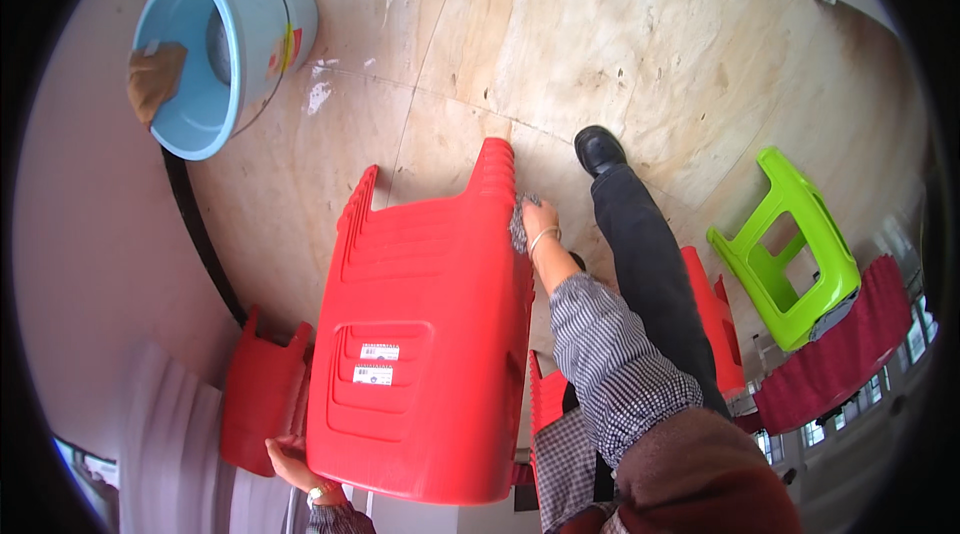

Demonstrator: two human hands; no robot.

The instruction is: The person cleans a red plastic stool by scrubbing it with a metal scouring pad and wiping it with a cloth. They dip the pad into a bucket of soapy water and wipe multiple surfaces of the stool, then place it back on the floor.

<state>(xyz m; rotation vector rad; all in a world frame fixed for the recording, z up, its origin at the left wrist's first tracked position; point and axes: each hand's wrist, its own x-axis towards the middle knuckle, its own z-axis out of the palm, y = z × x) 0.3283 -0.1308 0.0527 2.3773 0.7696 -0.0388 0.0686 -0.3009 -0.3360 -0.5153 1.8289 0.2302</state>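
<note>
A nested stack of red plastic stools (427,294) stands before me, with ribbed legs and two stickers bearing writing and codes on one side. My right hand (541,221) presses a grey cloth (517,223) against the outer side of its right leg. Beside the stack's lower left corner is my left hand (291,463); its fingers are partly hidden, and I cannot tell whether it grips the edge.
A light blue bucket (234,58) with a wire handle and a brown cloth (156,76) over its rim stands at upper left. Other red stools (259,391) are at lower left. A green stool (799,256) stands right. My black shoe (600,150) is on the tiled floor (555,31), which has wet patches.
</note>
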